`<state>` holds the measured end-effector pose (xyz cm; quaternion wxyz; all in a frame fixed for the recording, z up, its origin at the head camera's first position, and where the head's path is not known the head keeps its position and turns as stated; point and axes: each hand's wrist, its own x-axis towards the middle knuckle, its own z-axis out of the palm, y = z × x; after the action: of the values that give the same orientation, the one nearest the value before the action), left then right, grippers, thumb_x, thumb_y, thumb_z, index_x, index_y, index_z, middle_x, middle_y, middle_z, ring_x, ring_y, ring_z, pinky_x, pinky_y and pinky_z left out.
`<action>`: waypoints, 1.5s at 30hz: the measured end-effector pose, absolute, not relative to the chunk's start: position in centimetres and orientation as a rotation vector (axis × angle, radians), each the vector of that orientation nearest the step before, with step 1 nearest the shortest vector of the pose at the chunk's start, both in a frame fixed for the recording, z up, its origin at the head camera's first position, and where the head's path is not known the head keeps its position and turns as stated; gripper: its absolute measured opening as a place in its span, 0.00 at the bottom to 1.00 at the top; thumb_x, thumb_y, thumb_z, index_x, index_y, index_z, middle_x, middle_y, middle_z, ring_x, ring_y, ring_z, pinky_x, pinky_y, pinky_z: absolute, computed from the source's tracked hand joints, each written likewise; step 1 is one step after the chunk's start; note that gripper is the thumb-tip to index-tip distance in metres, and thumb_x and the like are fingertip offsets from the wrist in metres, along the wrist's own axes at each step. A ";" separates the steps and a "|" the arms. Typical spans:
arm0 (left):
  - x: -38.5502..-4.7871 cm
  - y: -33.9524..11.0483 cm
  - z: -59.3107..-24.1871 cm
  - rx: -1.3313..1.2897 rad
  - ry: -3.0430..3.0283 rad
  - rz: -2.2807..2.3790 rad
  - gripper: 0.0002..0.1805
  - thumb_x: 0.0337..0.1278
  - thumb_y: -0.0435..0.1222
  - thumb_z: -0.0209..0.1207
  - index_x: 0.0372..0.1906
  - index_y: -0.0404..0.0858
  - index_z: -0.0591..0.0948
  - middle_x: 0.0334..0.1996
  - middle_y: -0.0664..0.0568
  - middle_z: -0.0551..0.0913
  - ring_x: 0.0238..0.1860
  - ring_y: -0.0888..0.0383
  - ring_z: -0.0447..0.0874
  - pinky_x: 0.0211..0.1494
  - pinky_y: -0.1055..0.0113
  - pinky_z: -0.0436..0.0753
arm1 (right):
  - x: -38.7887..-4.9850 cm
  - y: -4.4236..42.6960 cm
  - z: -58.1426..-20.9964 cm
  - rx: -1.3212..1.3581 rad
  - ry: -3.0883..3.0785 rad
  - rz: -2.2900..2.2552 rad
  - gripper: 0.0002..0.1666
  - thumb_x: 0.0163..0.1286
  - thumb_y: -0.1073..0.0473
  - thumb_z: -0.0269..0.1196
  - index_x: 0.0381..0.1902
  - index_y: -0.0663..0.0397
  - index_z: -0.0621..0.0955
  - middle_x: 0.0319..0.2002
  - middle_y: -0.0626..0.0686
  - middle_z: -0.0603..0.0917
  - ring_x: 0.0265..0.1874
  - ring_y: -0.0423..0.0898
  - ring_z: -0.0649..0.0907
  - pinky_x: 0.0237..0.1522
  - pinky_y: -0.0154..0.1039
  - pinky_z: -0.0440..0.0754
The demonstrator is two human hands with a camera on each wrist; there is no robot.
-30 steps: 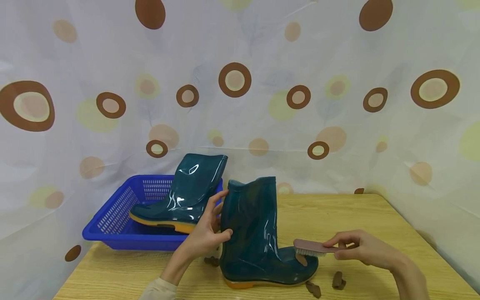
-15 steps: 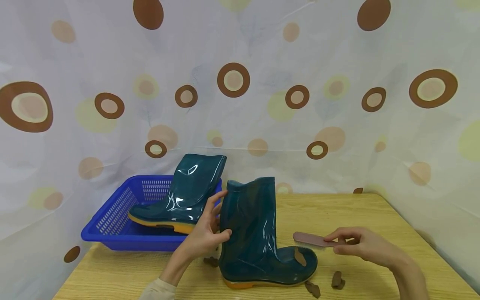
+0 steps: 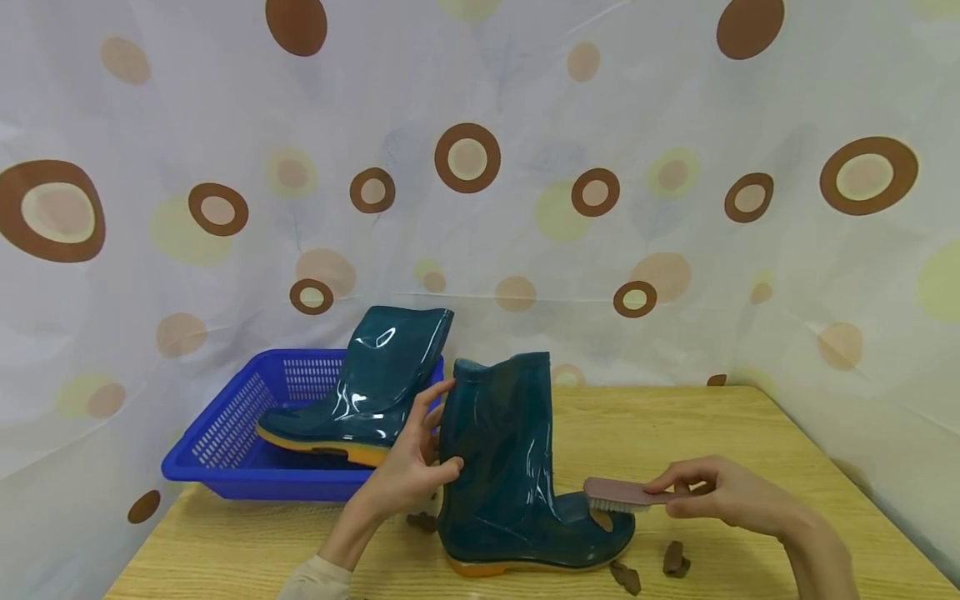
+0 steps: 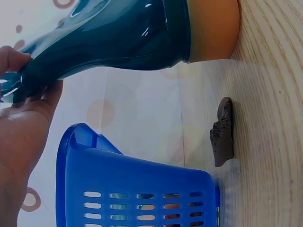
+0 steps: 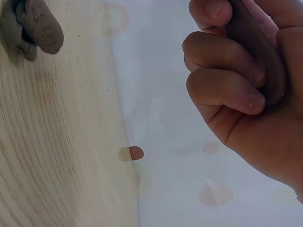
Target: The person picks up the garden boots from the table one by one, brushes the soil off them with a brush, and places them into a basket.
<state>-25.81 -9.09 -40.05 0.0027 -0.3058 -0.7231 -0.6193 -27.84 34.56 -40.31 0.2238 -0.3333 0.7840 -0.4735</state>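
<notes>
A dark green rubber boot (image 3: 498, 467) stands upright on the table, toe to the right, with a brown patch (image 3: 602, 520) on its toe. My left hand (image 3: 408, 467) holds the back of its shaft, thumb and fingers around it; the left wrist view shows the hand (image 4: 23, 127) gripping the boot (image 4: 118, 38) near the top. In my right hand (image 3: 723, 492) is the handle of a mauve brush (image 3: 617, 490), bristles down at the boot's toe beside the patch. The right wrist view shows curled fingers of the hand (image 5: 236, 80) around the handle (image 5: 258, 47).
A blue basket (image 3: 281, 486) at the left holds another green boot (image 3: 390, 367), leaning. Brown lumps lie on the table (image 3: 675, 425): one (image 3: 677, 560) right of the toe, one (image 3: 626, 577) in front of it, and one (image 3: 422, 522) behind the heel. A patterned curtain (image 3: 525, 242) hangs behind.
Half a second ago the brush was raised slightly above the toe with the patch more exposed; now it is lower, with its bristles partly over the patch. The left hand and boot have stayed put.
</notes>
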 end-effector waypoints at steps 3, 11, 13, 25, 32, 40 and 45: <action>-25.8 -9.1 -40.0 -0.956 -2.268 -1.946 0.53 0.54 0.22 0.59 0.77 0.57 0.44 0.72 0.40 0.61 0.60 0.38 0.76 0.60 0.56 0.83 | -27.8 35.4 -40.3 -0.889 2.170 -1.308 0.17 0.75 0.65 0.54 0.58 0.59 0.82 0.47 0.44 0.84 0.33 0.39 0.76 0.31 0.37 0.75; -25.7 -9.1 -40.0 -0.952 -2.271 -1.939 0.53 0.54 0.21 0.58 0.77 0.56 0.45 0.72 0.39 0.61 0.61 0.37 0.75 0.62 0.46 0.80 | -27.6 36.4 -40.2 -0.865 2.226 -1.321 0.18 0.76 0.65 0.54 0.58 0.60 0.81 0.45 0.48 0.83 0.32 0.38 0.79 0.32 0.35 0.78; -25.7 -9.1 -40.0 -0.950 -2.272 -1.939 0.53 0.53 0.21 0.58 0.77 0.56 0.45 0.72 0.39 0.61 0.61 0.37 0.75 0.62 0.44 0.79 | -27.5 36.1 -40.1 -0.869 2.246 -1.324 0.17 0.76 0.65 0.54 0.58 0.59 0.82 0.46 0.43 0.84 0.35 0.38 0.82 0.36 0.34 0.81; -25.7 -9.1 -40.0 -0.951 -2.273 -1.934 0.53 0.53 0.21 0.59 0.77 0.57 0.45 0.73 0.40 0.61 0.59 0.38 0.76 0.61 0.46 0.80 | -27.9 33.0 -40.4 -0.990 2.111 -1.313 0.16 0.75 0.66 0.55 0.57 0.61 0.82 0.52 0.47 0.86 0.46 0.39 0.85 0.43 0.33 0.83; -25.8 -9.1 -40.0 -0.942 -2.277 -1.934 0.54 0.53 0.21 0.59 0.77 0.57 0.45 0.73 0.41 0.61 0.59 0.39 0.76 0.61 0.52 0.82 | -27.8 34.4 -40.3 -0.954 2.090 -1.327 0.17 0.74 0.68 0.55 0.56 0.62 0.82 0.51 0.44 0.86 0.44 0.37 0.84 0.42 0.32 0.81; -25.8 -9.1 -40.0 -0.952 -2.263 -1.933 0.54 0.53 0.21 0.59 0.77 0.56 0.45 0.72 0.40 0.61 0.59 0.38 0.76 0.60 0.57 0.83 | -27.5 36.1 -40.1 -0.890 2.116 -1.314 0.18 0.75 0.67 0.54 0.58 0.61 0.82 0.52 0.41 0.86 0.47 0.36 0.84 0.43 0.31 0.82; -25.7 -9.1 -40.0 -0.962 -2.252 -1.942 0.54 0.53 0.21 0.59 0.77 0.55 0.44 0.72 0.39 0.61 0.60 0.38 0.76 0.60 0.58 0.83 | -27.1 36.2 -39.6 -0.893 2.175 -1.317 0.18 0.75 0.66 0.54 0.58 0.59 0.82 0.52 0.40 0.86 0.46 0.37 0.85 0.43 0.33 0.84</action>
<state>-25.74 -9.08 -40.02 0.0084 -0.3078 -0.7205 -0.6213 -27.14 36.18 -39.62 0.2216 -0.3231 0.7870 -0.4765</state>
